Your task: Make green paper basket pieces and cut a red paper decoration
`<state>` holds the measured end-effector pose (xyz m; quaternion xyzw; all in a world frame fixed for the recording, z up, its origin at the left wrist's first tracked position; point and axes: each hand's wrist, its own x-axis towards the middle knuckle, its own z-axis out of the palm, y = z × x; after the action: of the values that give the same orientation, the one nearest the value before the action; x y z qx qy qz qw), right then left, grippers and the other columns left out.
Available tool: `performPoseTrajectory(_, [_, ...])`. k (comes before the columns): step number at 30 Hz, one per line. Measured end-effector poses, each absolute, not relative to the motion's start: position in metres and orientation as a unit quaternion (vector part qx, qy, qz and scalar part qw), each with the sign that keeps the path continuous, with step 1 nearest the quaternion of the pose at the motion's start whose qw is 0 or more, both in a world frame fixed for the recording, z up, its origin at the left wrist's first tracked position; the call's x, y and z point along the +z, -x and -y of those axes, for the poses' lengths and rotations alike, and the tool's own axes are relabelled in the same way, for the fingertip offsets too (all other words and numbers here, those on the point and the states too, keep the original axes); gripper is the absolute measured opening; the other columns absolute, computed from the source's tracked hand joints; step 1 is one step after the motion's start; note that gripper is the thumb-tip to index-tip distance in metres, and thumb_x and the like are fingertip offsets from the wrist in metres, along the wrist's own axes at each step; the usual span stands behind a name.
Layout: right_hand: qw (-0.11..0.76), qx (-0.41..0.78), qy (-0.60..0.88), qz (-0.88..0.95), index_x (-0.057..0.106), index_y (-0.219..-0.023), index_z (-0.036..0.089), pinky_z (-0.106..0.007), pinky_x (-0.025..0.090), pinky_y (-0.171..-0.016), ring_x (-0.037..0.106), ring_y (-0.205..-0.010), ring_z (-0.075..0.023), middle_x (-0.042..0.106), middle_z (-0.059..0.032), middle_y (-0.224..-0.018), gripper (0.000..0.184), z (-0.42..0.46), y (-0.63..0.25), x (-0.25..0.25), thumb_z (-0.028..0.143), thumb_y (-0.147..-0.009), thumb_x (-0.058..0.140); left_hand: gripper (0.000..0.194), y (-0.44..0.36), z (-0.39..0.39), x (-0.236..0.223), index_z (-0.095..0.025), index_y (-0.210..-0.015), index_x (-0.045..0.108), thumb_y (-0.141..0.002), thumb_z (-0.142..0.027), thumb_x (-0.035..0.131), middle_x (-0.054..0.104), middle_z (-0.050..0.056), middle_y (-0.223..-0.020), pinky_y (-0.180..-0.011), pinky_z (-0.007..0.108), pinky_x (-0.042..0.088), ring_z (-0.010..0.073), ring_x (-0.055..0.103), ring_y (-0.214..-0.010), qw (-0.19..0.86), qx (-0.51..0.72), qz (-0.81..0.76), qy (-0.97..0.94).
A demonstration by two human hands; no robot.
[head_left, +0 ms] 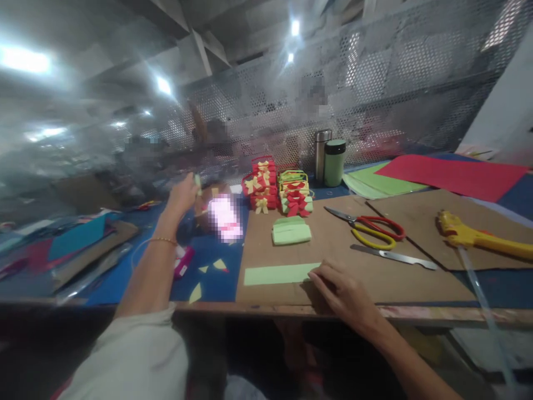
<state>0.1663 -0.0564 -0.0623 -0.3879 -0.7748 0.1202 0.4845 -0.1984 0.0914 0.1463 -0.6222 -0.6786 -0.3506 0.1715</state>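
My right hand (339,284) rests on the brown cardboard, fingers curled together at the right end of a flat pale green strip (277,274). My left hand (182,194) is stretched out to the far left side of the blue table, closed with a small pale green piece (197,181) at its fingertips; blur hides its exact shape. Behind the strip lies a folded pale green bundle (291,233). Farther back are stacked small red items with yellow bows (261,186) and pale green ones with red bows (296,194).
Scissors (370,226), a metal blade (393,256) and a yellow glue gun (470,232) lie to the right. Red sheets (449,171) and green sheets (385,180) are behind, near a green flask (335,164). Yellow scraps (220,265) and a magenta object (183,261) lie left.
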Motion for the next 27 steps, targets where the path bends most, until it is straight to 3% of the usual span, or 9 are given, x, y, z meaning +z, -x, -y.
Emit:
performPoseTrajectory(3, [0.465,0.096,0.402,0.783,0.067,-0.083,0.021,-0.033,0.046,-0.071,0.059,-0.075,-0.0196,0.064,-0.0045,-0.079,0.024,0.055,-0.167,-0.061,0.022,-0.102,0.052,0.018,0.188,-0.076,0.126,-0.014,-0.1,0.067,-0.085,-0.021,0.061,0.072,0.017,-0.115,-0.105,0.043,0.045,0.0296,0.062,-0.117,0.16,-0.342,0.66,0.65])
performPoseTrajectory(5, [0.459,0.084,0.407,0.785,0.068,-0.087,0.02,-0.034,0.045,-0.072,0.059,-0.078,-0.0204,0.064,-0.0057,-0.081,0.022,0.055,-0.169,-0.061,0.021,-0.102,0.052,0.013,0.172,-0.048,0.114,-0.015,-0.093,0.067,-0.087,-0.025,0.061,0.071,0.014,-0.112,-0.106,0.044,0.043,0.0282,0.061,-0.114,0.166,-0.348,0.638,0.666])
performPoseTrajectory(7, [0.458,0.082,0.411,0.784,0.069,-0.089,0.02,-0.034,0.045,-0.074,0.058,-0.08,-0.021,0.064,-0.0062,-0.083,0.02,0.054,-0.17,-0.062,0.022,-0.102,0.053,0.018,0.152,-0.013,0.101,-0.016,-0.086,0.067,-0.093,-0.031,0.059,0.07,0.008,-0.097,-0.099,0.044,0.045,0.0238,0.063,-0.099,0.207,-0.372,0.569,0.704])
performPoseTrajectory(11, [0.449,0.081,0.416,0.786,0.069,-0.091,0.02,-0.035,0.046,-0.076,0.059,-0.084,-0.022,0.064,-0.0068,-0.085,0.018,0.054,-0.172,-0.063,0.021,-0.101,0.054,0.024,0.11,0.054,0.066,-0.02,-0.083,0.064,-0.1,-0.033,0.052,0.068,0.004,-0.081,-0.083,0.037,0.047,0.0211,0.06,-0.085,0.163,-0.334,0.474,0.799])
performPoseTrajectory(15, [0.408,0.047,0.401,0.818,0.069,-0.099,0.02,-0.036,0.047,-0.077,0.061,-0.089,-0.0231,0.07,-0.0093,-0.098,0.016,0.055,-0.171,-0.061,0.016,-0.1,0.054,0.036,0.09,0.088,0.016,-0.023,-0.071,0.051,-0.104,-0.026,0.038,0.057,0.002,-0.068,-0.067,0.032,0.042,0.0188,0.054,-0.07,0.129,-0.339,0.513,0.778])
performPoseTrajectory(19, [0.338,-0.005,0.389,0.857,0.067,-0.113,0.018,-0.041,0.048,-0.087,0.065,-0.102,-0.0267,0.072,-0.0138,-0.119,0.017,0.059,-0.171,-0.058,0.026,-0.099,0.063,0.041,0.091,0.099,-0.018,-0.023,-0.064,0.048,-0.104,-0.026,0.044,0.055,0.0,-0.062,-0.067,0.03,0.043,0.0166,0.054,-0.065,0.071,-0.346,0.55,0.757])
performPoseTrajectory(21, [0.319,-0.021,0.382,0.867,0.065,-0.121,0.017,-0.046,0.047,-0.099,0.064,-0.117,-0.0298,0.07,-0.0157,-0.13,0.028,0.063,-0.173,-0.058,0.032,-0.098,0.066,0.035,0.09,0.102,-0.023,-0.021,-0.069,0.054,-0.104,-0.024,0.047,0.061,0.002,-0.067,-0.07,0.03,0.045,0.0171,0.057,-0.071,0.057,-0.364,0.537,0.759])
performPoseTrajectory(25, [0.275,-0.038,0.393,0.877,0.059,-0.137,0.015,-0.054,0.039,-0.112,0.055,-0.137,-0.0328,0.065,-0.0152,-0.142,0.043,0.076,-0.188,-0.063,0.035,-0.099,0.063,0.016,0.079,0.113,-0.019,-0.02,-0.089,0.059,-0.1,-0.013,0.048,0.072,0.008,-0.098,-0.085,0.033,0.049,0.0188,0.064,-0.093,0.031,-0.4,0.456,0.795])
performPoseTrajectory(27, [0.26,-0.046,0.403,0.876,0.056,-0.141,0.015,-0.055,0.037,-0.114,0.052,-0.139,-0.032,0.062,-0.0148,-0.146,0.045,0.084,-0.2,-0.066,0.036,-0.101,0.059,0.016,0.075,0.124,-0.016,-0.02,-0.091,0.059,-0.099,-0.01,0.05,0.071,0.006,-0.096,-0.083,0.031,0.05,0.0171,0.065,-0.09,-0.042,-0.39,0.406,0.825])
